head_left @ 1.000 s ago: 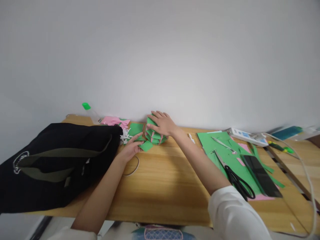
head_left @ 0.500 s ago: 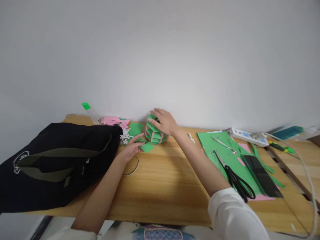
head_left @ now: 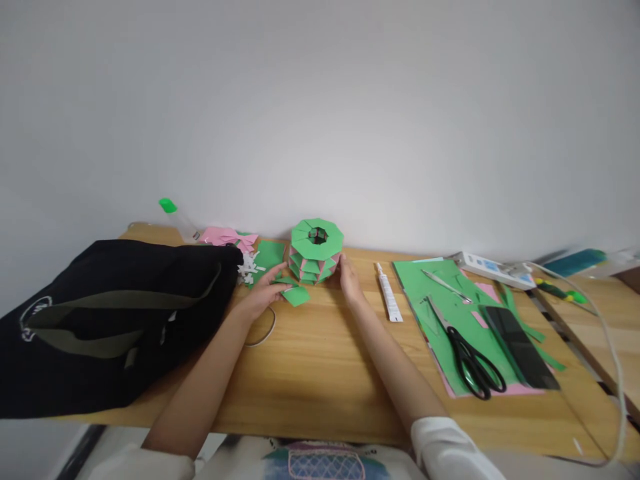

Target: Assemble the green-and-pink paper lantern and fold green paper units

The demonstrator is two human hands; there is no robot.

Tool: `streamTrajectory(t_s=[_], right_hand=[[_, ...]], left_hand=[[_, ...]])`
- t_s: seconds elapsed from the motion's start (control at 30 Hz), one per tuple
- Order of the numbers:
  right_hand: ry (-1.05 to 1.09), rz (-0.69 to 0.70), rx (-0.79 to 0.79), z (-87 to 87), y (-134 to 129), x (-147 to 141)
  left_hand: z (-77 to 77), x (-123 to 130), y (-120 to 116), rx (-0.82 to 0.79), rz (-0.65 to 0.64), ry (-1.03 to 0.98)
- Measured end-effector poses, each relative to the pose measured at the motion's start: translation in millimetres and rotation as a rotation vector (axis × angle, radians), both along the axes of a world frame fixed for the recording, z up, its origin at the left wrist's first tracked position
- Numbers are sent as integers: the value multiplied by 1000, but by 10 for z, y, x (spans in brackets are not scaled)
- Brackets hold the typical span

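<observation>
A layered green and pink paper lantern [head_left: 306,248] stands on the table near the wall, a round hole in its green top. My right hand [head_left: 350,279] rests against its right side, fingers stretched along it, not wrapped round. Just left of the lantern, my left hand [head_left: 264,293] pinches a small folded green paper piece [head_left: 296,295]. Behind that hand lie a green paper square [head_left: 271,253] and a pile of white paper scraps [head_left: 249,268]. A white glue tube [head_left: 389,293] lies to the right of my right forearm.
A black bag [head_left: 115,320] covers the left of the table, with pink paper pieces [head_left: 225,237] behind it. On the right, black-handled scissors [head_left: 473,367], tweezers [head_left: 445,285] and a black phone [head_left: 520,347] lie on green paper sheets [head_left: 425,320]. A power strip [head_left: 493,270] sits behind them.
My right hand has moved from the top of the lantern down to its right side, uncovering the top and the glue tube. My left hand still holds the green paper piece.
</observation>
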State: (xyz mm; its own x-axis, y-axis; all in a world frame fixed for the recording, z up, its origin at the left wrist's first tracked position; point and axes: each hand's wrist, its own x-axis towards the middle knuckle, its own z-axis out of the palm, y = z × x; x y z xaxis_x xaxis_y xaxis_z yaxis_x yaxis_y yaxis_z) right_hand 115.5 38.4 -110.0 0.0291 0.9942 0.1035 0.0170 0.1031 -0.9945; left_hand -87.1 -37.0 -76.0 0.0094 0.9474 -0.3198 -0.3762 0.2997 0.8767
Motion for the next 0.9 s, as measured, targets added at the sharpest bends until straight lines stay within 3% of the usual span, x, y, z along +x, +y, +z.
streamTrajectory(t_s=[0.3, 0.57, 0.9], right_hand=[[-89, -69, 2, 42, 15, -135], [-144, -132, 40, -51, 56, -58], [-253, -188, 162, 117, -304, 36]], left_hand=[[69, 22, -14, 11, 15, 27], [61, 26, -8, 20, 79, 178], [263, 12, -41, 182, 144, 385]])
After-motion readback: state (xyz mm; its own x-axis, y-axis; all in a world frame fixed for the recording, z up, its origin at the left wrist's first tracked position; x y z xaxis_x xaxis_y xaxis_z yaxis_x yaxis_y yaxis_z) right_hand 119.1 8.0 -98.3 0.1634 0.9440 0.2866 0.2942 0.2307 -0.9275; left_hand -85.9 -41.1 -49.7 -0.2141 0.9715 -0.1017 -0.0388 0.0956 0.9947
